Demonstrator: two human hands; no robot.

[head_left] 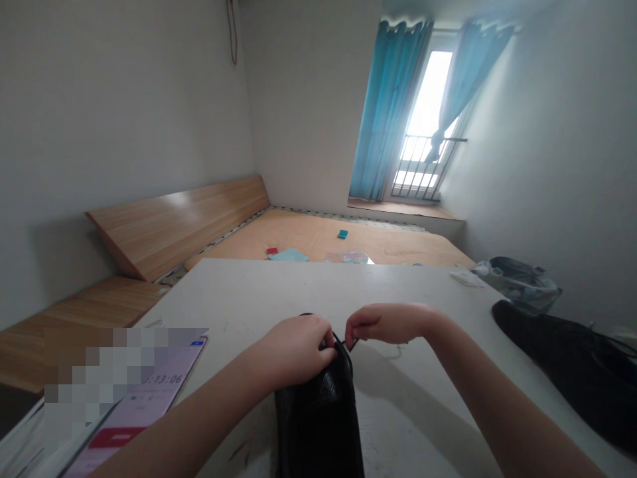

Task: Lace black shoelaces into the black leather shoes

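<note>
The left hand [297, 352] is gripping the top of a black bag [318, 418] on the counter [259, 292], while the right hand [385, 324] is pinching its thin cord [344, 340].

Pebbled black leather bag [318, 418]; matt white tabletop [259, 292].

Right there on the tablet [137, 405] at the near left corner of the white table [279, 292], the screen shows 13:06, an earlier digit lost to blur, and that's all that's readable!
</note>
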